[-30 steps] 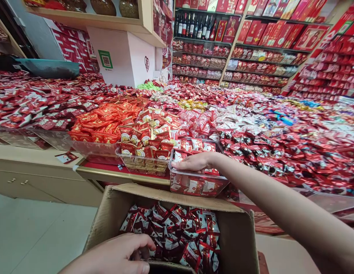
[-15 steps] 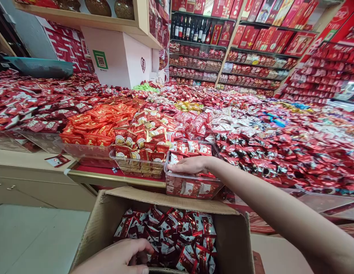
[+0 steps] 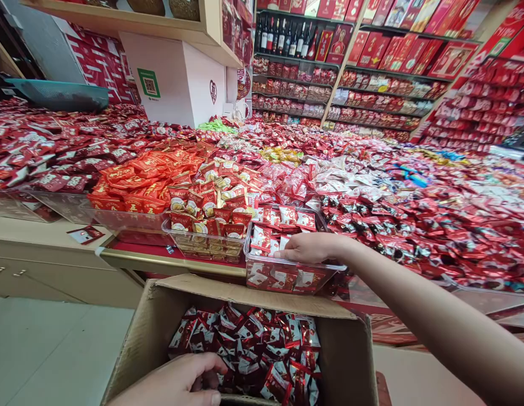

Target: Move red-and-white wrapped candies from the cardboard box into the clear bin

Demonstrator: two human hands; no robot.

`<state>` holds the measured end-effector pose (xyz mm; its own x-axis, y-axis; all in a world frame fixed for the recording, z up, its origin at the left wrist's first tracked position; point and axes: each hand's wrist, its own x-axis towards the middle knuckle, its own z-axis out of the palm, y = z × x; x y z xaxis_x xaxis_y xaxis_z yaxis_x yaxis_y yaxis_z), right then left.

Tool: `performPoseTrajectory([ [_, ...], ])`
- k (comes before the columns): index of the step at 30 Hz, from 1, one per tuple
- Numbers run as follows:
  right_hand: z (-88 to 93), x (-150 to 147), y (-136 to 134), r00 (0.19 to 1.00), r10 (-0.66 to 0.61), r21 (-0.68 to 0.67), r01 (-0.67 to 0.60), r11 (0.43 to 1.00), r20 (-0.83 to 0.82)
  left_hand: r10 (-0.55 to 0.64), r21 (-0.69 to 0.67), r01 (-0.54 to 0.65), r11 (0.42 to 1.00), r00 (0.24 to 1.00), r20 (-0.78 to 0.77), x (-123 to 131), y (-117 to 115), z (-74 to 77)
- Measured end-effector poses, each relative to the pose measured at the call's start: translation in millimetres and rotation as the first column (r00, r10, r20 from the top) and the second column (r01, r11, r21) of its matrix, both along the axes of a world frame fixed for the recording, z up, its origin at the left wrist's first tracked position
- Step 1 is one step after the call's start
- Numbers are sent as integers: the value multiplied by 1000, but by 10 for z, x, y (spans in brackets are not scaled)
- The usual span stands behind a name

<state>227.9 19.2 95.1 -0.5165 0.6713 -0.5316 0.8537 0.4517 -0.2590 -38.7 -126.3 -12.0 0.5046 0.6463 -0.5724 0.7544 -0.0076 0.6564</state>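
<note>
An open cardboard box [image 3: 344, 361] holds many dark red and white wrapped packets [image 3: 249, 349]. At its near left edge is my left hand [image 3: 181, 378], fingers curled and thumb close to them, closed on the box's near edge. My right hand [image 3: 315, 247] reaches into a clear plastic bin [image 3: 282, 276] of red and white packets [image 3: 262, 239], just beyond the box. Its thumb points left over the packets, and its other fingers are mostly hidden. Left of that bin stands another clear bin of durian packets [image 3: 206, 200].
Orange packets [image 3: 137, 180] fill a bin farther left. Heaps of red sweets [image 3: 392, 231] spread rightward. A white pillar [image 3: 160, 84] and an overhanging shelf [image 3: 160, 28] stand behind at the left. A loose packet [image 3: 84, 234] lies on the cabinet top.
My right hand has moved right along the bin's near side, uncovering packets at its left corner. My left hand and the cardboard box look nearly unchanged.
</note>
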Motion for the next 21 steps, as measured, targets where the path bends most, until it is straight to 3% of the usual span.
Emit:
performPoseTrajectory([
  [4, -1, -17, 6, 999, -17, -68, 13, 998, -51, 3, 13, -3, 1000, 1000, 3, -10, -8, -27],
  [10, 29, -30, 20, 1000, -7, -37, 8, 999, 28, 2, 6, -2, 1000, 1000, -16, -39, 27, -70],
  [14, 17, -25, 113, 993, 0, 25, 3, 1000, -118, -10, 23, 11, 1000, 999, -51, -38, 52, -103],
  [17, -15, -86, 182, 976, 25, -77, -43, 996, -216, -28, 22, 30, 999, 998, -60, -19, 56, -101],
  [21, -100, -294, 190, 997, -13, -294, -10, 956, -78, -33, 24, 34, 999, 998, -52, 7, 71, -83],
])
